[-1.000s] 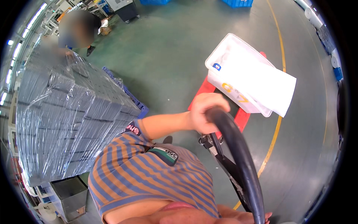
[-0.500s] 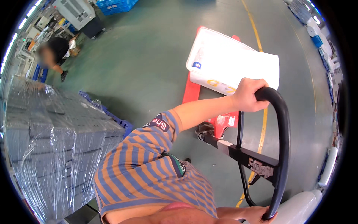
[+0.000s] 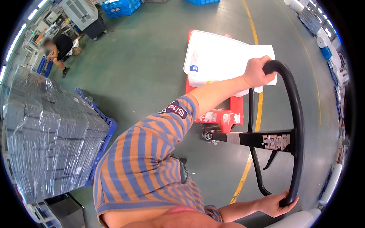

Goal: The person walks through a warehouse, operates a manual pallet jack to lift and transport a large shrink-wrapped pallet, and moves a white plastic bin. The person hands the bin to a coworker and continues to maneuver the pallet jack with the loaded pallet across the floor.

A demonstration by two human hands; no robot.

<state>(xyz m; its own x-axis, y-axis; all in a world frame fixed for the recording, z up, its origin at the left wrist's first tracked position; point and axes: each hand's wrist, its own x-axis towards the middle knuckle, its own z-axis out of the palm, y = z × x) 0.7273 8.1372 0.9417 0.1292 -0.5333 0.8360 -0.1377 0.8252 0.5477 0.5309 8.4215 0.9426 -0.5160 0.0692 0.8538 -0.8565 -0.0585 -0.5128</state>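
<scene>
A red pallet jack [image 3: 228, 118] with a black loop handle [image 3: 298, 110] stands to the right of my body. Its dark shaft runs from the wheels to the middle of the loop, where a small black lever [image 3: 270, 159] hangs. My left hand [image 3: 259, 72] is wrapped round the far end of the loop. At the near end, my right hand [image 3: 276, 204] grips the bar, fingers partly hidden behind it. A large white bin [image 3: 224, 57] with a white sheet or panel on top rests on the red forks, partly covered by my left forearm.
At left, film-wrapped grey stacks [image 3: 57, 133] stand on a blue pallet [image 3: 108, 131]. A person [image 3: 62, 47] crouches farther back, near a grey wheeled machine [image 3: 81, 15]. Blue crates [image 3: 121, 7] lie behind. A yellow line [image 3: 260, 110] crosses the green floor; white rolls [image 3: 331, 184] line the right side.
The handle and both hands have shifted upward in the picture, the right hand showing more fully. The bin has moved slightly left. The wrapped stacks now sit farther left and lower.
</scene>
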